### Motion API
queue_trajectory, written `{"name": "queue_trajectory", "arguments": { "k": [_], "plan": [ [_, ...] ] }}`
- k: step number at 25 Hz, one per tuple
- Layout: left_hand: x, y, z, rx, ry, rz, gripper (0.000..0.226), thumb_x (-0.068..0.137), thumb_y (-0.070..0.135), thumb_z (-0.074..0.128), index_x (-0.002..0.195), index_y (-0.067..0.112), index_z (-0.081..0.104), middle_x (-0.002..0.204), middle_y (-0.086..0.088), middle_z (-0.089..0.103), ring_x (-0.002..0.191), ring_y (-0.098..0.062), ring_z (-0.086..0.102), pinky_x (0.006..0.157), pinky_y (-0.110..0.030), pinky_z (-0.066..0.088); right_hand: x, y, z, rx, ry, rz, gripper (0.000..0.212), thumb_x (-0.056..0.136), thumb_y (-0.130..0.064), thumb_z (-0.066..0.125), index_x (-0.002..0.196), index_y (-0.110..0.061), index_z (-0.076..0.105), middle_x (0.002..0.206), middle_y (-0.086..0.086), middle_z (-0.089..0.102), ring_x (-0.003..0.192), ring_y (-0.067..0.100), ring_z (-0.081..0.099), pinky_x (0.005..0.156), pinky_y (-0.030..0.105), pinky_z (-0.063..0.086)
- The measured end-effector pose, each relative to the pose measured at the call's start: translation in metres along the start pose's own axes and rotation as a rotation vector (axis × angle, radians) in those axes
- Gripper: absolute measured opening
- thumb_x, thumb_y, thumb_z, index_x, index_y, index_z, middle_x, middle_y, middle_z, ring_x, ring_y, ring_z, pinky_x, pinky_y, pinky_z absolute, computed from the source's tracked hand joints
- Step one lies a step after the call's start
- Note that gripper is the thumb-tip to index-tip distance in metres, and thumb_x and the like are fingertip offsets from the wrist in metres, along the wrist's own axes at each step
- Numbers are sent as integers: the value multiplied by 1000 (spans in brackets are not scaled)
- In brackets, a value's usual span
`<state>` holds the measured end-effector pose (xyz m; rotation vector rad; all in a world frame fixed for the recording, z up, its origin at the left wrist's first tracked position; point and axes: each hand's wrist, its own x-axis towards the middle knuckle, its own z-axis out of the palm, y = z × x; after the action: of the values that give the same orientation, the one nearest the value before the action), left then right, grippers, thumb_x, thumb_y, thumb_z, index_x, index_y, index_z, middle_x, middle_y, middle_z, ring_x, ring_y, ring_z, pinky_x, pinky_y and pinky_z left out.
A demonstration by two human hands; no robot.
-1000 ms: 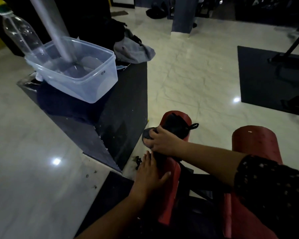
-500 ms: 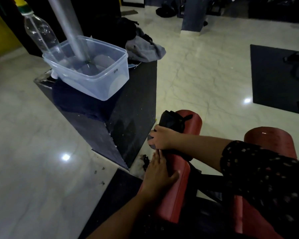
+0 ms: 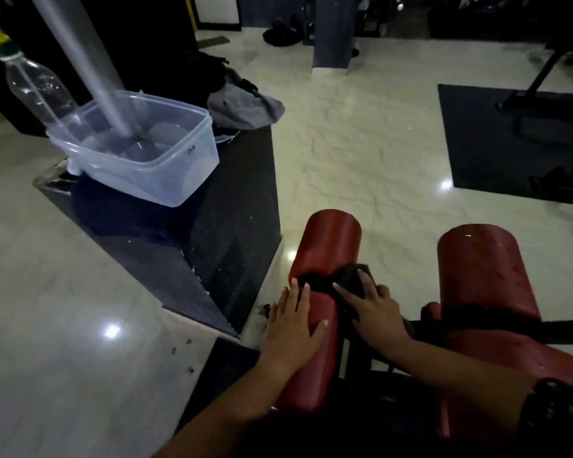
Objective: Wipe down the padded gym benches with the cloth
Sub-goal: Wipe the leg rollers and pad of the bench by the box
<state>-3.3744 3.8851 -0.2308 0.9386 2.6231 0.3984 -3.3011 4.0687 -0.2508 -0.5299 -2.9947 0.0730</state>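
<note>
Two red padded rollers of a gym bench stand in front of me, the left roller point(image 3: 326, 246) and the right roller point(image 3: 483, 276). A black cloth point(image 3: 339, 282) is draped across the left roller about midway along it. My right hand point(image 3: 374, 312) presses on the cloth at the roller's right side, fingers spread over the fabric. On the roller's left side my left hand point(image 3: 291, 328) rests flat, fingers straight, fingertips touching the cloth's edge.
A black block point(image 3: 232, 219) to the left carries a clear plastic tub point(image 3: 146, 157) of water, a spray bottle point(image 3: 33, 84) and a grey rag point(image 3: 245, 107). A metal pole point(image 3: 80, 44) rises over the tub. A dark mat point(image 3: 510, 143) lies on the glossy floor at right.
My right hand has drawn the cloth back along the left roller from its far end toward me and over to its right side. The left hand stays flat on the roller.
</note>
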Motion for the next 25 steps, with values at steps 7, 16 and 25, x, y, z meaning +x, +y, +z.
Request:
{"name": "queue_trajectory", "arguments": {
  "k": [7, 16, 25],
  "plan": [
    [34, 23, -13, 148, -30, 171, 75, 99, 49, 38, 158, 24, -2, 165, -1, -14, 151, -18, -15, 119, -43, -11, -6, 27, 82, 976, -263, 627, 54, 68, -46, 65, 122, -51, 58, 123, 7, 57, 94, 28, 66, 87, 38, 56],
    [38, 26, -4, 265, -48, 226, 70, 97, 53, 39, 157, 30, 12, 165, -3, -11, 151, -20, -12, 121, -48, 0, 0, 3, -9, 1105, -443, 752, 31, 88, -12, 60, 119, -10, 65, 100, 8, 68, 78, 18, 67, 72, 22, 57],
    [41, 9, -12, 341, -152, 462, 81, 81, 71, 11, 155, 39, 14, 165, 3, -12, 151, -28, -10, 118, -47, -13, 5, 7, -8, 847, -557, 665, 38, 91, -17, 58, 129, -11, 59, 105, 6, 63, 84, 16, 62, 61, 14, 44]
  ]
}}
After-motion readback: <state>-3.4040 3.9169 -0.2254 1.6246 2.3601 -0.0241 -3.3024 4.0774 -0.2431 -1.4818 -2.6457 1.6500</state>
